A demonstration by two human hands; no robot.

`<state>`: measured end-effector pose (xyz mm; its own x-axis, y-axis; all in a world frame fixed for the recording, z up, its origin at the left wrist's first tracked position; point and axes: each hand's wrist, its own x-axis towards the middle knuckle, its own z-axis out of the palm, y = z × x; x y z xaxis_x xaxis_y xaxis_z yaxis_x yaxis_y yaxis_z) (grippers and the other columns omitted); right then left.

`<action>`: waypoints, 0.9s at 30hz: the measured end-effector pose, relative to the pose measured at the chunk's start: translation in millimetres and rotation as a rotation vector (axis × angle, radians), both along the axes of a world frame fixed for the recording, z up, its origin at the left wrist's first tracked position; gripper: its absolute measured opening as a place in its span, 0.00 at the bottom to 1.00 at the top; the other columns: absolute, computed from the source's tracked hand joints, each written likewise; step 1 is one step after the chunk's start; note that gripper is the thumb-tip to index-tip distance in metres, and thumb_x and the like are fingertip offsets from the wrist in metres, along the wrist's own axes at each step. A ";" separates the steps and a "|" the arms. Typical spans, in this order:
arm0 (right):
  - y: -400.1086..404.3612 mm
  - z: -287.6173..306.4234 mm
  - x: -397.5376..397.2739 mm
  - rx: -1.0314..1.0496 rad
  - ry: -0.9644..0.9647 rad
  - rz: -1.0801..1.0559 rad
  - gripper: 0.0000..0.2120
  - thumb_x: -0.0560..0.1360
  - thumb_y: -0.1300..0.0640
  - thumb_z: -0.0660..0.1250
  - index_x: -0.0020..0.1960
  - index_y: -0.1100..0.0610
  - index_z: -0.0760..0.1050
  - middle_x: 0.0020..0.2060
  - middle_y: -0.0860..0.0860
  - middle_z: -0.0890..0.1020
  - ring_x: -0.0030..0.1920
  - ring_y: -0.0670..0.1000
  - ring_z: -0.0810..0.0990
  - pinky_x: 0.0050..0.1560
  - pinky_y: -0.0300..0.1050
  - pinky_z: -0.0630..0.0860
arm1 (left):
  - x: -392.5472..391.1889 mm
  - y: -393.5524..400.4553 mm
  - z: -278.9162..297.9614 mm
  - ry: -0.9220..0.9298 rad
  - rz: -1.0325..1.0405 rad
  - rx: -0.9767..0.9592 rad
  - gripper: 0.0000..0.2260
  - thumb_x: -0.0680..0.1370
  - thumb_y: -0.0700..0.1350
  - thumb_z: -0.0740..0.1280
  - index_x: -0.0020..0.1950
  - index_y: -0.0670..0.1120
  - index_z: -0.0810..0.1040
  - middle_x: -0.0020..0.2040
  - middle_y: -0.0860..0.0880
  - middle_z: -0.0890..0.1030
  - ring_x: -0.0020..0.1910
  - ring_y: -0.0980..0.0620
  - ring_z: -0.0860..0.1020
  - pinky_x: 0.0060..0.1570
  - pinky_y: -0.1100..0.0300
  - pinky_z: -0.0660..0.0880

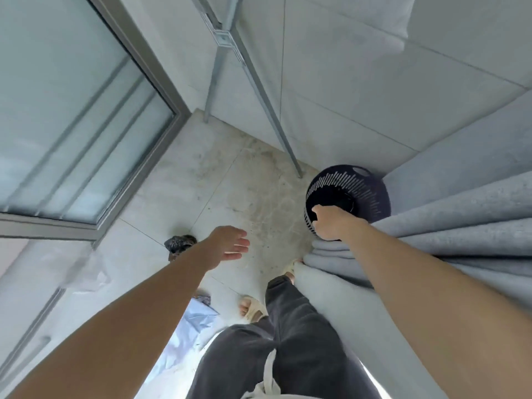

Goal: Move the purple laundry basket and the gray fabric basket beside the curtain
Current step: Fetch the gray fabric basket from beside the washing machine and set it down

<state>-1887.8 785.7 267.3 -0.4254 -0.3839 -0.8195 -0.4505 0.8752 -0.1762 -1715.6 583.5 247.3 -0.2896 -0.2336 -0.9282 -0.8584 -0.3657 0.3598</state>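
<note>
The dark purple laundry basket, round with slotted sides, stands on the floor in the corner, against the wall and touching the grey curtain. My right hand grips its near rim. My left hand hovers over the floor tiles with fingers spread and nothing in it. No gray fabric basket shows in this view.
Two metal legs of a rack stand on the floor behind the basket. A glass sliding door fills the left. A dark crumpled bag and a light blue bag lie near my feet.
</note>
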 end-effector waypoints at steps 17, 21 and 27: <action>-192.8 90.9 120.9 0.046 0.138 0.698 0.09 0.77 0.61 0.59 0.50 0.64 0.76 0.39 0.58 0.77 0.40 0.57 0.79 0.47 0.47 0.74 | 206.4 -80.5 115.2 0.082 0.428 -0.230 0.14 0.83 0.40 0.58 0.64 0.36 0.76 0.59 0.37 0.81 0.56 0.40 0.80 0.45 0.53 0.79; -235.3 121.9 140.2 -0.068 0.206 0.871 0.04 0.78 0.62 0.58 0.48 0.62 0.70 0.47 0.59 0.77 0.44 0.58 0.76 0.53 0.50 0.76 | 240.2 -78.4 129.3 0.107 0.636 -0.319 0.14 0.83 0.41 0.57 0.63 0.37 0.77 0.58 0.37 0.82 0.54 0.41 0.81 0.49 0.52 0.79; -270.4 136.1 182.7 -0.169 0.195 1.070 0.15 0.79 0.55 0.59 0.63 0.60 0.75 0.56 0.57 0.79 0.56 0.60 0.80 0.60 0.54 0.77 | 284.0 -37.9 141.3 0.082 0.858 -0.281 0.14 0.82 0.43 0.58 0.62 0.40 0.78 0.57 0.40 0.82 0.55 0.42 0.81 0.49 0.54 0.79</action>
